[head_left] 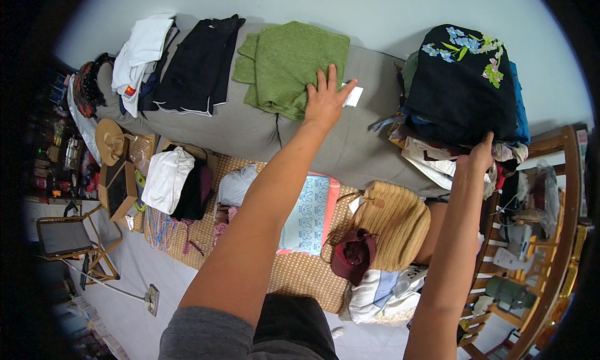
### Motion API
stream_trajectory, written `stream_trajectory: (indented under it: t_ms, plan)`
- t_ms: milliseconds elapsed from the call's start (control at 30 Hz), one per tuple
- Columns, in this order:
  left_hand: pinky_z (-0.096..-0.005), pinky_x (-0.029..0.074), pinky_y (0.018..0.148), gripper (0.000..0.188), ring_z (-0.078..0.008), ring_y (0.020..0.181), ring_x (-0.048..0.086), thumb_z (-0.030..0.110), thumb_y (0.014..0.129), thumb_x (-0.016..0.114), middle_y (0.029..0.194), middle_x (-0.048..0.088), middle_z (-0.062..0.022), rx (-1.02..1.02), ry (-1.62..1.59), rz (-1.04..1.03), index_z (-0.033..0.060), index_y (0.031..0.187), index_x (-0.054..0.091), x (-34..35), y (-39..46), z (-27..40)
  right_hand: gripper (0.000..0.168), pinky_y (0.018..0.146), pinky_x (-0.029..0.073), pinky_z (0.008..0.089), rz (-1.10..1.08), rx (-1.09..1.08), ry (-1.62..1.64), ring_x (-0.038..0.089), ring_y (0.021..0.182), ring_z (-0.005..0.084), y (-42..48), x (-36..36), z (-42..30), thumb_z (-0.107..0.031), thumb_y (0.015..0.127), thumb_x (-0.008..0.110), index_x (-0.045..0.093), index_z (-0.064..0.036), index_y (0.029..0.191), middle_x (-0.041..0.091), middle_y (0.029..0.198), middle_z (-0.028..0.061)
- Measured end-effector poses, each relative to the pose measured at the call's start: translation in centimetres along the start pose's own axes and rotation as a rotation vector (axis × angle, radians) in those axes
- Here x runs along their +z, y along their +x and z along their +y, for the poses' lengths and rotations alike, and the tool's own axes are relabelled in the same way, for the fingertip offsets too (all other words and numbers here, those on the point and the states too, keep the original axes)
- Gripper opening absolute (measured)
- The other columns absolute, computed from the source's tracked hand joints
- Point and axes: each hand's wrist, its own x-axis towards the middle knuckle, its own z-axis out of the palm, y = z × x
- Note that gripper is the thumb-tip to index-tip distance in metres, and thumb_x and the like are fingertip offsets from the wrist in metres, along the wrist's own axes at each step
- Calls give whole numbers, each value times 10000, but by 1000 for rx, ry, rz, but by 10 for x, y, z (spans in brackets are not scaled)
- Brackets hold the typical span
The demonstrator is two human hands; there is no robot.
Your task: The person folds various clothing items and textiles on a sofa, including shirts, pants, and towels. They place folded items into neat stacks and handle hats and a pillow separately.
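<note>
My left hand (324,102) lies with fingers spread on the lower right part of a folded green knit garment (295,55). A white tag (352,96) pokes out beside that garment, by my thumb. At the right, my right hand (479,154) grips the near edge of a folded black garment (450,90) embroidered with blue and pink flowers; the thumb shows on it, while the other fingers are hidden. The black garment tops a pile of folded clothes (521,104). Both stand on the padded grey backrest of a couch (370,121).
Left of the green garment lie black shorts (199,64) and a white garment pile (145,41). Below, the woven seat (300,273) bears a straw bag (398,224), a maroon cap (354,257) and a blue patterned package (307,214). A wooden rail (558,247) borders the right side.
</note>
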Motion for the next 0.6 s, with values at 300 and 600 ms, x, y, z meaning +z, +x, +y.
stream_trajectory:
  t_ms: [300,600]
  plan:
    - [-415,521,801,582,-329,989,532,-5,841,540,1140,523,-158,-158,-126,-157,314,1327,534,-56,39,-49,660,836,539,524,18,-10,6,594,1054,331,-4,1,-1,-277,856,693,380,47,1339,536,1274,165]
    - [-403,527,781,563,-297,947,559,11,738,659,1010,609,-59,38,187,348,292,1224,617,-231,91,-186,681,839,536,516,52,28,18,584,1067,346,2,-1,2,-256,850,693,350,62,1345,524,1281,172]
